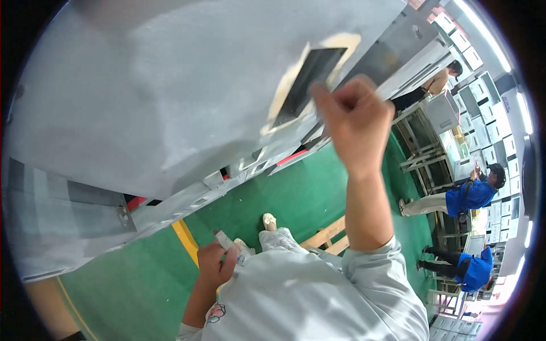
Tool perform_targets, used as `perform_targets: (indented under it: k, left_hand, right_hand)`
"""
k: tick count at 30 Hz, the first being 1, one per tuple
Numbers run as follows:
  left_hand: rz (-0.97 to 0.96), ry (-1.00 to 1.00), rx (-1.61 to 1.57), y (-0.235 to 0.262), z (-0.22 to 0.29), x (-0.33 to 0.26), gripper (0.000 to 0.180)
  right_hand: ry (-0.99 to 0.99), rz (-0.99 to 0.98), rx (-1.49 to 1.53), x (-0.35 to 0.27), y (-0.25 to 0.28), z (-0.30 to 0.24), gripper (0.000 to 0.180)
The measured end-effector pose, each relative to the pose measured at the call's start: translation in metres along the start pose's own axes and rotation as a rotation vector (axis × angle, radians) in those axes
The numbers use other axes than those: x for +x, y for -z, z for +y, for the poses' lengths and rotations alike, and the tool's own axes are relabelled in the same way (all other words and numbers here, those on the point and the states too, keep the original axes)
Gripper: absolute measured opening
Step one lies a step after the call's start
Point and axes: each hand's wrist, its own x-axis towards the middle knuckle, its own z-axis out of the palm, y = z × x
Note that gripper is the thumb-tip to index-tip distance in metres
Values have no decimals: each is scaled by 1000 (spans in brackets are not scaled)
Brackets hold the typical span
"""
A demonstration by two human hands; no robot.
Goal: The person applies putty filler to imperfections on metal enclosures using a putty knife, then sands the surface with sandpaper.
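A large grey metal panel [199,74] fills the upper left, with a dark rectangular opening [310,79] ringed by a cream, putty-like band [278,96]. Over the right edge of that opening is my right hand [359,122], fingers curled and pressed together, slightly blurred. Whatever it may hold is hidden, and I cannot tell if it touches the panel. Low by my body, my left hand [213,264] grips a small flat grey-white piece [225,241] that sticks up past the fingers; its exact kind is unclear.
Green floor [250,196] with a yellow line [185,241] lies below. A wooden pallet [327,236] is beside my feet. At right, a person in blue [472,193], another person in blue [476,270] and a bending person [437,82] are near workbenches and stacked grey boxes [492,122].
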Motion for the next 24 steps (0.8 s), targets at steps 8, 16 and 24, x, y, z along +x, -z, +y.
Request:
perform_targets:
  k: [8,16,24]
  left_hand:
    - [-35,17,2,3,13,-1,6]
    - [14,65,-37,4,30,-14,6]
    - [9,33,28,16,25,-17,8]
  right_hand:
    - [51,-50,-28,-12,-24,24,25]
    - [401,-43,-265,-24,-23,54,27]
    - [264,-148,-217,-50,-2,64,25]
